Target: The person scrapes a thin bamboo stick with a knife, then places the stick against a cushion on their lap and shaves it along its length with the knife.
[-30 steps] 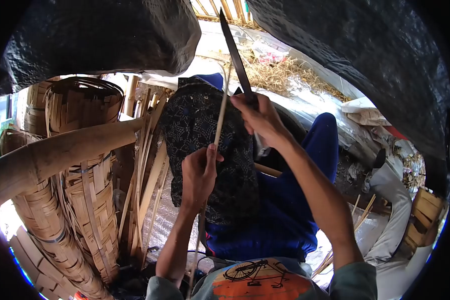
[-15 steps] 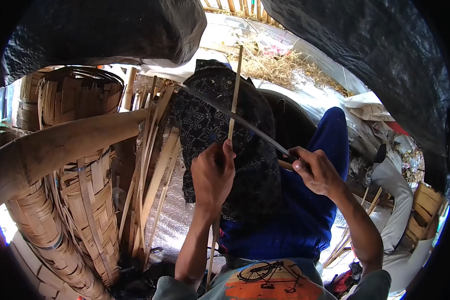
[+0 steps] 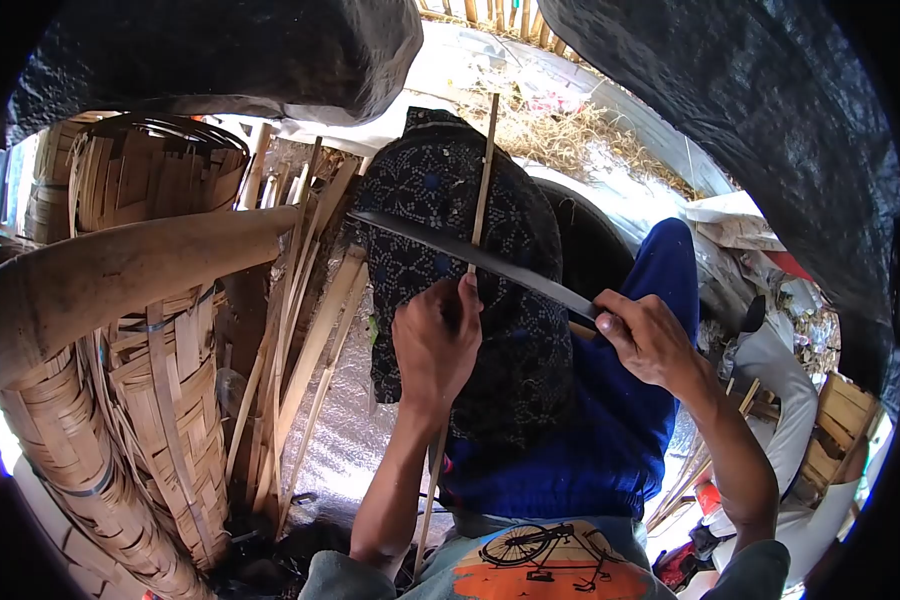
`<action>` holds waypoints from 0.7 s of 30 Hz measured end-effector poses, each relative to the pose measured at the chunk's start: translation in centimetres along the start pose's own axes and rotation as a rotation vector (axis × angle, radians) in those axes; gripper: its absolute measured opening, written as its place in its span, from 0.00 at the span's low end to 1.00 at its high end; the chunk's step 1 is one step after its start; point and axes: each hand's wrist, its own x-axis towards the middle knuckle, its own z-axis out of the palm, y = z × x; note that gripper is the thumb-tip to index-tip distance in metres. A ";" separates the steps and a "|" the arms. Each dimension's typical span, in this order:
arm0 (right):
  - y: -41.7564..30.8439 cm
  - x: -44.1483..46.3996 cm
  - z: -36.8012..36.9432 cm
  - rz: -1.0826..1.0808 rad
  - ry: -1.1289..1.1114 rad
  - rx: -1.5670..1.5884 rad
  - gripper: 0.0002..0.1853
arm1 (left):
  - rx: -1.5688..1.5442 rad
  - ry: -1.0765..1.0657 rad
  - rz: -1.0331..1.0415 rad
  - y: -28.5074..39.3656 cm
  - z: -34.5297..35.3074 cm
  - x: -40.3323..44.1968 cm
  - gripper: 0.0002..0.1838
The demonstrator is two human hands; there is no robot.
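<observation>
Pinched in my left hand (image 3: 438,335) is a long, thin bamboo strip (image 3: 486,185), running from near my shirt up past the dark cloth. My right hand (image 3: 645,335) is closed around the handle of a long-bladed knife (image 3: 440,241); its fingers hide most of the grip. The blade slants up to the left and crosses the strip just above my left thumb. Under both lies a dark patterned cloth (image 3: 515,330) spread over my leg.
Tall woven bamboo baskets (image 3: 175,400) stand at the left, with a thick bamboo pole (image 3: 140,285) across them. Split bamboo pieces (image 3: 315,340) lean beside the cloth. Black sheeting (image 3: 740,110) hangs overhead; dry straw (image 3: 560,135) lies at the back. A wooden crate (image 3: 838,430) is at right.
The knife's blade face has turned more into view, and its tip sits lower. My right hand has shifted slightly right. The strip stays in my left hand; the whole view has moved a little.
</observation>
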 end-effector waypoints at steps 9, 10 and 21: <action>1.4 0.4 0.0 -0.095 0.020 -0.144 0.24 | -0.084 0.051 0.008 -0.7 0.7 -0.6 0.22; 1.5 0.4 0.4 -0.100 0.017 -0.140 0.24 | -0.080 0.055 0.004 -0.7 0.9 -0.8 0.22; -0.7 0.6 2.5 0.076 0.099 -0.250 0.26 | -0.066 0.132 -0.064 -0.3 1.6 -1.4 0.23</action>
